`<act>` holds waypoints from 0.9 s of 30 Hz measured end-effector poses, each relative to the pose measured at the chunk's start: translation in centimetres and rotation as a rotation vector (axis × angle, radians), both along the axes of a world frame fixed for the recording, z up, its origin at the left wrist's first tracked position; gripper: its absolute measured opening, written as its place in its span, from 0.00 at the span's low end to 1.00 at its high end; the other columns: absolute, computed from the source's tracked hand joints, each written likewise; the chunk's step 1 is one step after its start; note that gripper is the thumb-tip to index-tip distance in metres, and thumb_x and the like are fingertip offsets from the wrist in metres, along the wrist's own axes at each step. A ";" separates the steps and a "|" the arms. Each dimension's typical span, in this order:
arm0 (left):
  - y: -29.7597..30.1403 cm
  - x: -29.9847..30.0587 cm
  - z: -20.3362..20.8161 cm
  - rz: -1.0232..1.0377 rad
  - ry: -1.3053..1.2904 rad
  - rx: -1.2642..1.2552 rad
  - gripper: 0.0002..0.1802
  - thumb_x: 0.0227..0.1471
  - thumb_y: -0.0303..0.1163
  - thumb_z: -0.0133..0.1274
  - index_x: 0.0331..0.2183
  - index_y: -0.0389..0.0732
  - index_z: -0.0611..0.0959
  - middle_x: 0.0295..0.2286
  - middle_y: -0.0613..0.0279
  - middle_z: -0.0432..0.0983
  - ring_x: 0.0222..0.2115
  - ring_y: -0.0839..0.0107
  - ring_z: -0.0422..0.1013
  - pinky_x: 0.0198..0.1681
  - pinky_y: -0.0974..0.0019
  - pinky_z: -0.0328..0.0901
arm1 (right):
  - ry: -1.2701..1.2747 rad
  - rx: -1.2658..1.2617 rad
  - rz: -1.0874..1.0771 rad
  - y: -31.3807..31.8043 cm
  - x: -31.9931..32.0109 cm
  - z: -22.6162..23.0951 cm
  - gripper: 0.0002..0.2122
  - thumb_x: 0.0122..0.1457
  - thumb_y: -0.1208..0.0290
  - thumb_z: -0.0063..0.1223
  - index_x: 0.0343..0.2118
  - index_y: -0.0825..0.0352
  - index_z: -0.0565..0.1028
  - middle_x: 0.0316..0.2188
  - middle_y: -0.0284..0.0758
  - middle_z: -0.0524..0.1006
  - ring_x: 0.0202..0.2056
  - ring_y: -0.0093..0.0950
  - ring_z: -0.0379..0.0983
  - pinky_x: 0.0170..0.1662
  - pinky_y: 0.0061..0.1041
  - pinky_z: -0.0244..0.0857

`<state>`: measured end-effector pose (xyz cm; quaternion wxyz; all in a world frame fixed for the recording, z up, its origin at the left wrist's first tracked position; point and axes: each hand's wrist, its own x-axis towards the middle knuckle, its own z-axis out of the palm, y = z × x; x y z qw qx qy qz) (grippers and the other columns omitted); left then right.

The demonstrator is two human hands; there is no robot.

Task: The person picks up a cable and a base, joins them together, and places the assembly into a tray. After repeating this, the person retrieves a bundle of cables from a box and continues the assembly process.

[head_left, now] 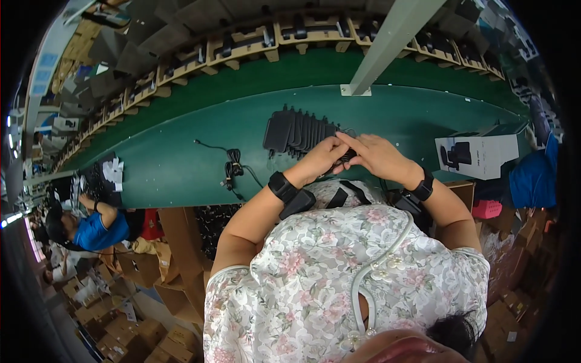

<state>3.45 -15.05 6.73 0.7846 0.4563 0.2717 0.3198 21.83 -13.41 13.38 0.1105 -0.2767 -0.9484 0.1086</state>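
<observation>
In the head view, the left hand [319, 160] and the right hand [382, 158] are meeting over the worktop [163, 163], and the fingers of both appear to be grasping a dark bundle [347, 156] between them; knuckles are covering much of it, so its exact kind is not showing. It is sitting at the right end of a row of flat black units [292, 134], which are overlapping one another; whether it is joined to one of them I cannot tell. The row is running left to right, while each unit's long axis is pointing away from the person, with small stubs standing at the far ends. The bundle's own axis is staying hidden, so its direction is unclear.

A tied black cable [233, 163] is lying to the left, its loose ends trailing, and a white box [472, 156] is standing to the right.

My judgement: a sideways knock from the wrists could be toppling the leaning units out of line, and slack cord could be snagging on the stubs.
</observation>
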 end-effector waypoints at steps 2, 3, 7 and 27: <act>-0.1 0.4 0.1 0.061 0.022 -0.039 0.14 0.57 0.36 0.38 0.41 0.36 0.65 0.29 0.61 0.71 0.28 0.77 0.68 0.29 0.76 0.62 | -0.047 -0.118 -0.095 0.1 1.7 0.0 0.17 0.51 0.67 0.49 0.43 0.67 0.67 0.33 0.39 0.74 0.35 0.37 0.70 0.38 0.30 0.64; 0.0 0.5 0.1 0.043 0.025 -0.036 0.14 0.57 0.36 0.38 0.41 0.36 0.65 0.29 0.61 0.71 0.28 0.77 0.68 0.29 0.76 0.62 | -0.043 -0.116 -0.112 0.8 2.9 0.1 0.17 0.51 0.67 0.49 0.43 0.67 0.67 0.33 0.39 0.74 0.35 0.37 0.70 0.38 0.30 0.64; 0.7 -0.7 -1.8 0.401 0.135 0.193 0.16 0.55 0.34 0.42 0.42 0.35 0.63 0.32 0.57 0.72 0.28 0.75 0.70 0.28 0.75 0.64 | -0.080 0.245 -0.426 7.7 7.1 2.6 0.11 0.52 0.66 0.48 0.36 0.67 0.72 0.31 0.41 0.74 0.32 0.38 0.71 0.33 0.32 0.65; -6.9 -3.9 -3.8 0.727 0.355 -0.267 0.17 0.56 0.37 0.42 0.44 0.39 0.65 0.35 0.58 0.71 0.31 0.71 0.71 0.33 0.71 0.65 | -0.217 0.510 -0.633 36.6 4.0 -1.0 0.10 0.52 0.66 0.44 0.33 0.65 0.73 0.27 0.41 0.74 0.32 0.40 0.70 0.32 0.39 0.64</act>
